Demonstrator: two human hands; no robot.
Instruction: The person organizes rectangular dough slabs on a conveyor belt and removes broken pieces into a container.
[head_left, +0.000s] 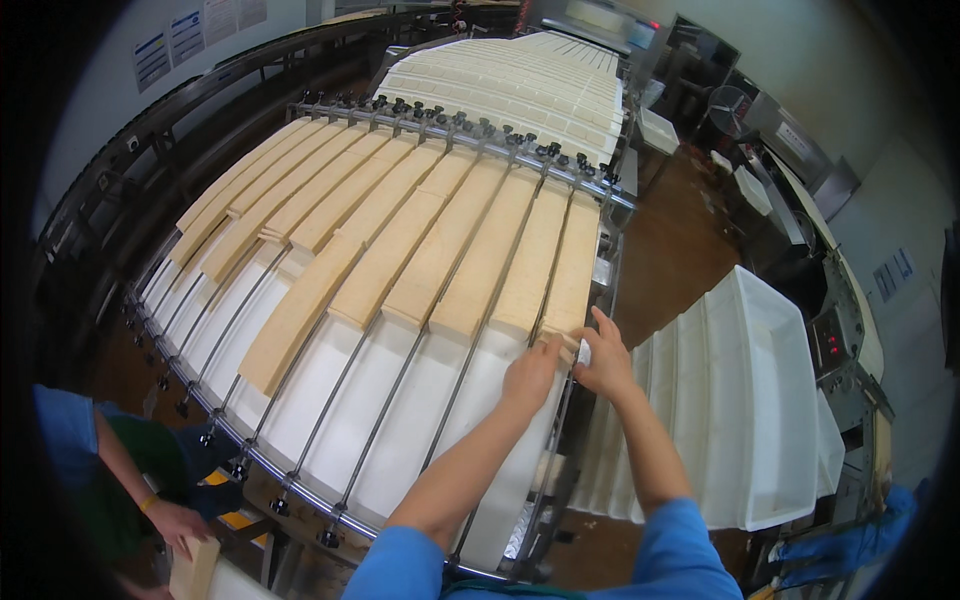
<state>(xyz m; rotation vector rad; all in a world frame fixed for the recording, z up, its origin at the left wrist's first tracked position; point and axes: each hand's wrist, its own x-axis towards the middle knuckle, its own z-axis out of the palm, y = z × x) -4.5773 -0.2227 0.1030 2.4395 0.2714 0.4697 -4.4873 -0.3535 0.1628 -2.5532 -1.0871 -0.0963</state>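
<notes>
Long stacks of pale yellow, flat sheets, perhaps dough or wrappers (475, 262), lie in lanes between thin metal guide rods (386, 397) on a white conveyor bed (420, 375). At the near end of the rightmost stack (574, 262), my left hand (530, 375) has its fingertips on a small batch of sheets (562, 345). My right hand (604, 356) touches the same batch from the right, its thumb and fingers spread around the end. The batch appears held between both hands, partly hidden by the fingers.
A metal bar with black knobs (457, 131) crosses behind the stacks; a curved rail (262, 461) runs along the near edge. White plastic bins (780, 390) stand nested at right. At lower left, a co-worker's hand (180, 525) holds a pale block-shaped stack (195, 570).
</notes>
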